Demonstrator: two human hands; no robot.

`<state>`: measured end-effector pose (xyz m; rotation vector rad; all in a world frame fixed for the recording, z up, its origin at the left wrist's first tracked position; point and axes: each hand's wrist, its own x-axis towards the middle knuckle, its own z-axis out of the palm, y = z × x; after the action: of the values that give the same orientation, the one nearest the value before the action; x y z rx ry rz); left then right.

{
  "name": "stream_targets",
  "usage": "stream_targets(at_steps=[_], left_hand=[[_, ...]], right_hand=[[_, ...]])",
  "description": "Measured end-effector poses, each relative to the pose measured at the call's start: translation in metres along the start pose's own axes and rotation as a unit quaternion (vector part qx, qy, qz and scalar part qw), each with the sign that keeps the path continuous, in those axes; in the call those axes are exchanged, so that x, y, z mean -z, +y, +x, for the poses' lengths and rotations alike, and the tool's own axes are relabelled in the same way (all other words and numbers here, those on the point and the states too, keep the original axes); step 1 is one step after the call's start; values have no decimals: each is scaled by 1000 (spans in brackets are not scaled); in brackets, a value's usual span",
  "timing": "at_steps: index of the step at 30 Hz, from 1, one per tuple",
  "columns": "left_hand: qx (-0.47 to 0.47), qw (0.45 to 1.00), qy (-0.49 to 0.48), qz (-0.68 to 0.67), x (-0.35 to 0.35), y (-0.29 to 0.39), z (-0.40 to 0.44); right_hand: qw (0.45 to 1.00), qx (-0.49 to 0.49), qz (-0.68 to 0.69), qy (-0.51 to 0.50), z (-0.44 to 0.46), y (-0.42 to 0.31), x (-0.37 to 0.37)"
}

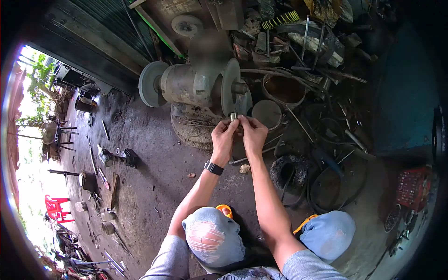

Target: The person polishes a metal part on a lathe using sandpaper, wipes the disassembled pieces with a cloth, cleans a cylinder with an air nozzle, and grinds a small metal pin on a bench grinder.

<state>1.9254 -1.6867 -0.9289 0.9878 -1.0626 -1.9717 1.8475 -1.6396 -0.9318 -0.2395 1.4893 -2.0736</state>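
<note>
A small shiny metal cylinder is pinched between the fingertips of both hands, just in front of the bench grinder. My left hand, with a dark watch on the wrist, grips it from the left. From the other side my right hand closes on the same piece. Its upper end is at the lower edge of the grinder's right wheel; whether they touch I cannot tell. The left grinding wheel stands at the motor's other end. Fingers hide the lower part of the metal piece.
The grinder rests on a round block. Right of it are a bucket, cables and metal rods. A cordless power tool and hand tools lie on the floor to the left. A red socket set is far right.
</note>
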Motion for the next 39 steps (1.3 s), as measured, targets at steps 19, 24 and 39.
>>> stream_targets(at_steps=[19, 24, 39], left_hand=[[1, 999, 22, -45, -3, -5, 3], [-5, 998, 25, 54, -3, 3, 0], [28, 997, 20, -72, -1, -4, -1]], right_hand=[[992, 85, -97, -4, 0, 3, -1], [998, -45, 34, 12, -3, 1, 2], [970, 179, -163, 13, -4, -6, -6]])
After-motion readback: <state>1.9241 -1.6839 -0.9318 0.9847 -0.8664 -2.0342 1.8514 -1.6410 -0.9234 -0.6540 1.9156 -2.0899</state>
